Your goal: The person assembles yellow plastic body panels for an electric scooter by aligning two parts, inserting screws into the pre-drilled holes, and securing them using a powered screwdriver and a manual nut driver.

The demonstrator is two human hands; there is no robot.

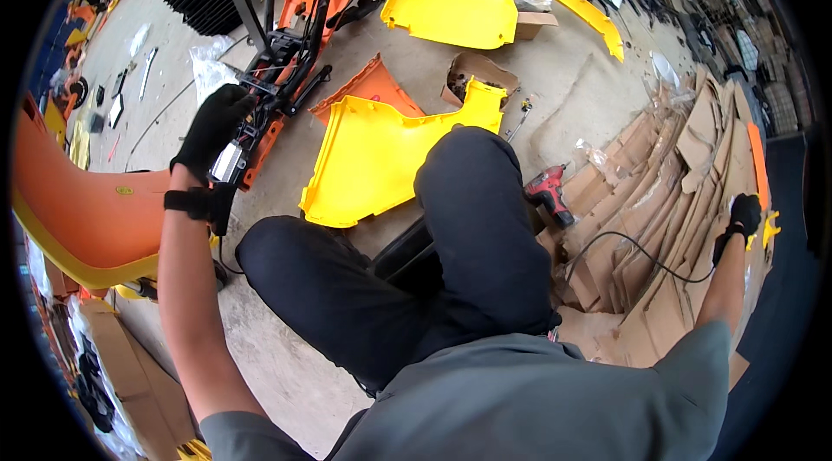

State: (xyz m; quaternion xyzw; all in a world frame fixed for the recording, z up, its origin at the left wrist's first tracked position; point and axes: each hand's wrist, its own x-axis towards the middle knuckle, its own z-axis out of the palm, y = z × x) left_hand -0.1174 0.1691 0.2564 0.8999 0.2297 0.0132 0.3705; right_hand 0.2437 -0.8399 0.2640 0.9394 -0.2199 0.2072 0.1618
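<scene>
My left hand, in a black glove, is closed at the black metal vehicle frame, beside a silver box-shaped part; its fingertips are partly hidden. Far out to the right, my gloved right hand is closed at the lower end of a long orange plastic strip. A small yellow plastic piece shows right beside that hand. In front of my knees lies a yellow body panel, partly over an orange panel.
Flattened cardboard is piled at the right, with a red-and-black cordless driver next to it. Another yellow panel lies farther off, near a small open carton. A large orange-and-yellow shell stands at the left. A black cable crosses the cardboard.
</scene>
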